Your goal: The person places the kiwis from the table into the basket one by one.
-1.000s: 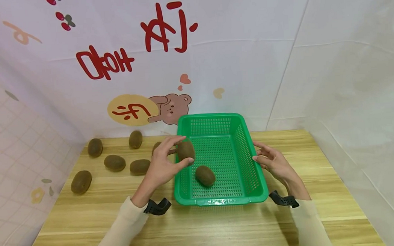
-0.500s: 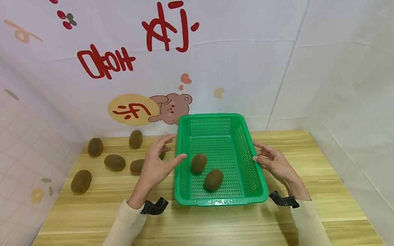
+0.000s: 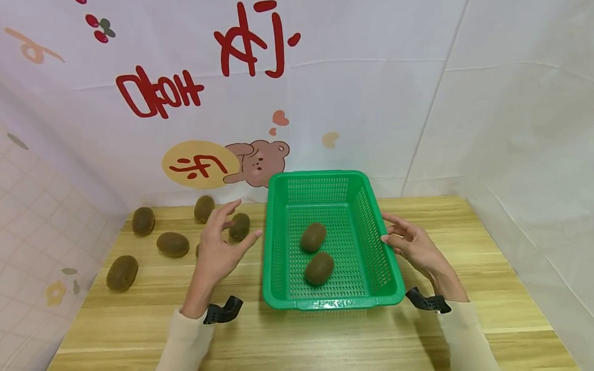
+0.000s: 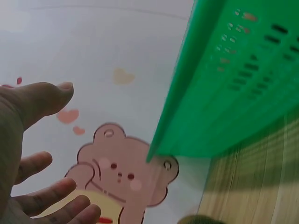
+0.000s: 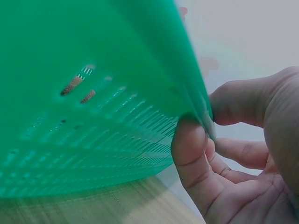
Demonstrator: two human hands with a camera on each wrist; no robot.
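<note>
Hands flank the green basket [image 3: 376, 226]: right [image 3: 412, 245] gripping its rim, left [image 3: 218, 253] empty.

My left hand [image 3: 218, 250] hangs raised with fingers spread and relaxed, thumb apart, gripping nothing; its forearm runs in from the lower left in a cream sleeve. My right hand [image 3: 412, 245] has its thumb and curled fingers [image 5: 191, 154] pinched in a grip, wrist low.

The left hand [image 3: 219, 252] hides most of one kiwi [image 3: 197, 249] behind it.
</note>
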